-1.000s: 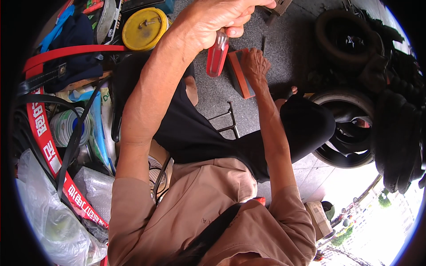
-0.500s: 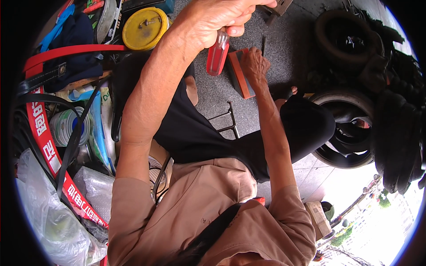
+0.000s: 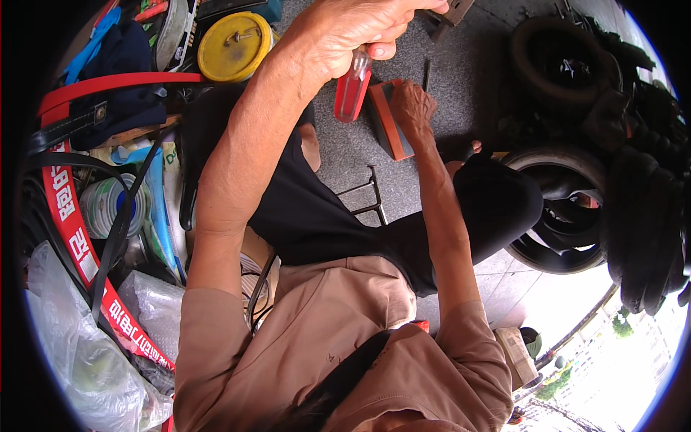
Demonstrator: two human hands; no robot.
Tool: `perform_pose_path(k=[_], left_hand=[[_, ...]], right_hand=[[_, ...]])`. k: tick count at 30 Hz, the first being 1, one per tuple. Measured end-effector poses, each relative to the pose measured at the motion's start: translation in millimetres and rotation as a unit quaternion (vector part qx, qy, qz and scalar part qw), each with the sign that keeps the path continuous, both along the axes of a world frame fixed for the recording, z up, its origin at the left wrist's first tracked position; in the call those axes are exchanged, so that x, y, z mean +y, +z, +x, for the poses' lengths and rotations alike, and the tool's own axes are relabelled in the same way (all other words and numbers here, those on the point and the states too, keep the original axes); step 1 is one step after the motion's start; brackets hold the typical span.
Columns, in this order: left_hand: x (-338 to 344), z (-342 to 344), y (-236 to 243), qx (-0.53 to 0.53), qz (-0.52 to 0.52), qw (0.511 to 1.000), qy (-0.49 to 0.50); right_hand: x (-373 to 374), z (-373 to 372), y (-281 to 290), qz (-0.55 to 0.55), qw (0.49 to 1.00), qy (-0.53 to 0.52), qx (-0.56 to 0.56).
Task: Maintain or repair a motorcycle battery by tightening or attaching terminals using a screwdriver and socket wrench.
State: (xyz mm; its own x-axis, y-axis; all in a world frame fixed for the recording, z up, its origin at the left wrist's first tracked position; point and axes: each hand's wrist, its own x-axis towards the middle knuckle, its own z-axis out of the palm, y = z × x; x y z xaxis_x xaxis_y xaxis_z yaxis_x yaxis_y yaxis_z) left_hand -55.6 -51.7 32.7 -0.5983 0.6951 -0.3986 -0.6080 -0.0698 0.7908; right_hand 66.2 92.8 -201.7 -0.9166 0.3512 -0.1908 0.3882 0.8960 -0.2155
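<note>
At the top edge, my left hand is closed around a screwdriver with a clear red handle. The handle's butt sticks out below my fingers; its shaft cannot be seen. Lower and to the right, my right hand is closed, knuckles up, at the right side of an orange-and-grey oblong box on the ground. My fingers are partly hidden there, so what they grip cannot be made out. A thin dark rod shows just beyond that hand.
Tyres and dark rubber tubes crowd the right. A yellow round lid, a red strap, a tin can and plastic bags lie on the left. A metal frame stands between my legs.
My right hand has shifted very slightly and its fingers look a little more tucked in by the box. The left hand and the screwdriver stay nearly still.
</note>
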Motion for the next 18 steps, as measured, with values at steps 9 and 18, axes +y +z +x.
perform_pose_path(k=[9,18], left_hand=[[0.9,-0.1,-0.3,0.000,-0.002,1.000,-0.001],[-0.7,-0.6,-1.7,0.005,0.002,1.000,0.002]], right_hand=[[-2.8,2.1,-2.0,0.024,0.998,-0.014,0.054],[-5.8,5.2,-2.7,0.031,0.992,-0.027,0.121]])
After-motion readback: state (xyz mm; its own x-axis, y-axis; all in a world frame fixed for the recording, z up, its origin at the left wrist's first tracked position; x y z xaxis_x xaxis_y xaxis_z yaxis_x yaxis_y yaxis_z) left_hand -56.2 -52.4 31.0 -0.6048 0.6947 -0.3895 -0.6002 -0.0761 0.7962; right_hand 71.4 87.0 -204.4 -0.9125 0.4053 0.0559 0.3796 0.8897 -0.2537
